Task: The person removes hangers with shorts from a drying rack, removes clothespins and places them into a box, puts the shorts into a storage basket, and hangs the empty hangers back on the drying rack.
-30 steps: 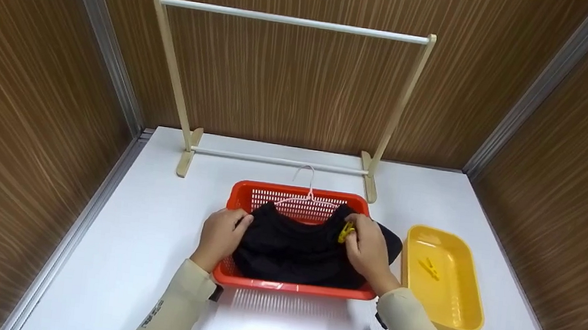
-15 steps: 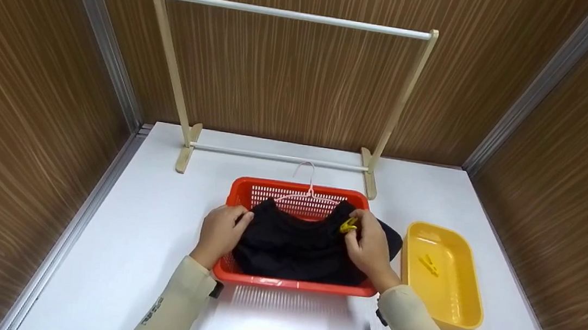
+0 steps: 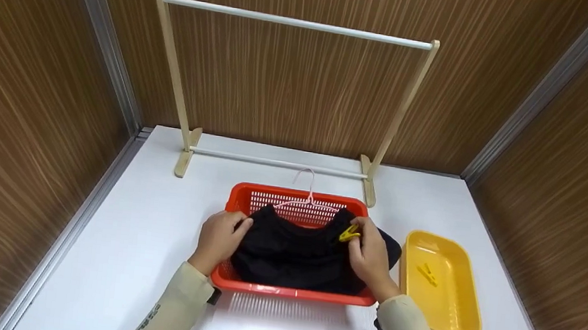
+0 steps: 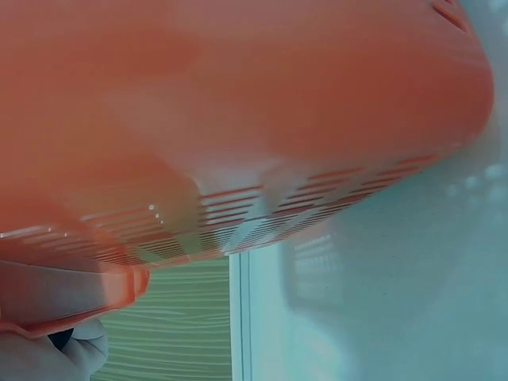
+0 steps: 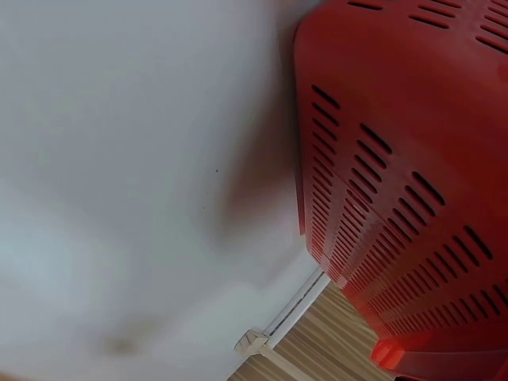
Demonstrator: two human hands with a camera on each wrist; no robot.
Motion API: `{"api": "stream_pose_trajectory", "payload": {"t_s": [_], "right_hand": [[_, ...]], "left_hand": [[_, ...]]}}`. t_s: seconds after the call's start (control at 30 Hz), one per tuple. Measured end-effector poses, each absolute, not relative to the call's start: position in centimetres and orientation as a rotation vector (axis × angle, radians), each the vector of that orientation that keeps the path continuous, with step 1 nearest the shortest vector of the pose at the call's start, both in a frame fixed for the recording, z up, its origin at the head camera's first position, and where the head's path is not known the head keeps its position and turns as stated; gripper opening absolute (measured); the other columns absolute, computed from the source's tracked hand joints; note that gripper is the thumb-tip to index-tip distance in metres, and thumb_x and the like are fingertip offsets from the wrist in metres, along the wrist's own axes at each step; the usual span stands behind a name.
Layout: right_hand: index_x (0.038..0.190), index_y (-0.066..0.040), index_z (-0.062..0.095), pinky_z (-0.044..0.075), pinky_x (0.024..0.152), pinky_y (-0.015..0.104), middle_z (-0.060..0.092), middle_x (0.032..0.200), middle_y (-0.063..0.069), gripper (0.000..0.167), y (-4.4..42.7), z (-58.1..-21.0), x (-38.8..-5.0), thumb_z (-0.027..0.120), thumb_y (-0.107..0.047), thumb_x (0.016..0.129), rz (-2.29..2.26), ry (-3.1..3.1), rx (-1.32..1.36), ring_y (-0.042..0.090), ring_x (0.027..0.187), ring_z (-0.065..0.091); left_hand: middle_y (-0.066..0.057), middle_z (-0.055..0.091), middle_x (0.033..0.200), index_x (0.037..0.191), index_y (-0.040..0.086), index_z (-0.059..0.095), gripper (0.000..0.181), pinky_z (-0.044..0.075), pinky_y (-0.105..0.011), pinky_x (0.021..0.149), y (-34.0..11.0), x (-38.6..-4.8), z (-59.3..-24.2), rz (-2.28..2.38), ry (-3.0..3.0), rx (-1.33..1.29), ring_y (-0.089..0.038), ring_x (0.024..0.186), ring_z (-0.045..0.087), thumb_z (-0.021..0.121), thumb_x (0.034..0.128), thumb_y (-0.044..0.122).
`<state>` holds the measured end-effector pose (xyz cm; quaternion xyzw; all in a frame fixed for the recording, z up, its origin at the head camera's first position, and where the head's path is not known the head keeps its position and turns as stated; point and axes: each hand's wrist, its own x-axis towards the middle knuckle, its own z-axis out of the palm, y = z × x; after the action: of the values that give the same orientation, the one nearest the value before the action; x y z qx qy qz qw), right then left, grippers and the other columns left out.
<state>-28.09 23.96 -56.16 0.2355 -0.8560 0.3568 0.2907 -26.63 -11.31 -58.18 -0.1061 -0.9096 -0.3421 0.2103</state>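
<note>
A black garment (image 3: pixel 292 260) with a scooped neckline lies in the red basket (image 3: pixel 294 293), on a pink hanger (image 3: pixel 310 201) whose hook stands up past the back rim. My left hand (image 3: pixel 220 236) holds the garment's left side at the basket's left rim; in the left wrist view that hand (image 4: pixel 67 357) shows only at the lower corner, by a bit of dark cloth. Beside the garment's right shoulder, my right hand (image 3: pixel 370 252) pinches a yellow clothespin (image 3: pixel 349 233). Whether the clothespin's jaws grip the cloth cannot be told. The right wrist view shows only the basket's slotted side (image 5: pixel 389 206).
A yellow tray (image 3: pixel 457 297) stands to the right, with another yellow clothespin (image 3: pixel 428 274) lying inside. Behind the basket is a wooden drying rack (image 3: pixel 298 22) with a white top bar. Wood-grain walls (image 3: pixel 291 88) enclose the white table (image 3: pixel 117 239).
The clothespin between my right fingers has turned from nearly upright to a slant, and its legs now show apart. My right hand has shifted slightly to the right. My left hand stays put.
</note>
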Motion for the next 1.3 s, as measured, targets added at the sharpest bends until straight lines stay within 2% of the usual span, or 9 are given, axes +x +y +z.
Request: {"api": "stream_pose_trajectory", "payload": {"t_s": [0.63, 0.9, 1.3], "right_hand": [[0.114, -0.004, 0.058, 0.049, 0.072, 0.037, 0.062, 0.095, 0.006, 0.031, 23.86, -56.41, -28.26, 0.056, -0.002, 0.084, 0.893, -2.275, 0.633, 0.017, 0.079, 0.057], [0.11, -0.002, 0.058, 0.046, 0.073, 0.032, 0.061, 0.092, 0.005, 0.031, 24.07, -56.3, -28.15, 0.044, 0.003, 0.083, 0.978, -2.208, 0.699, 0.018, 0.078, 0.057], [0.112, 0.001, 0.058, 0.044, 0.072, 0.033, 0.06, 0.093, 0.008, 0.031, 24.08, -56.2, -28.19, 0.044, 0.003, 0.085, 0.959, -2.167, 0.711, 0.017, 0.077, 0.055]], "left_hand": [[0.002, 0.063, 0.071, 0.084, 0.017, 0.069, 0.022, 0.043, -0.037, 0.068, -11.35, -26.47, -58.12, -0.927, -2.532, -0.295, -0.021, 0.069, 0.059, 0.067, 0.1012, 0.03], [-0.001, 0.067, 0.075, 0.085, 0.015, 0.071, 0.021, 0.047, -0.042, 0.069, -11.23, -26.54, -57.84, -0.895, -2.514, -0.309, -0.025, 0.072, 0.062, 0.069, 0.1, 0.029], [0.0, 0.064, 0.072, 0.083, 0.015, 0.069, 0.02, 0.045, -0.04, 0.067, -11.26, -26.69, -57.96, -0.896, -2.498, -0.313, -0.023, 0.069, 0.06, 0.069, 0.0995, 0.028]]}}
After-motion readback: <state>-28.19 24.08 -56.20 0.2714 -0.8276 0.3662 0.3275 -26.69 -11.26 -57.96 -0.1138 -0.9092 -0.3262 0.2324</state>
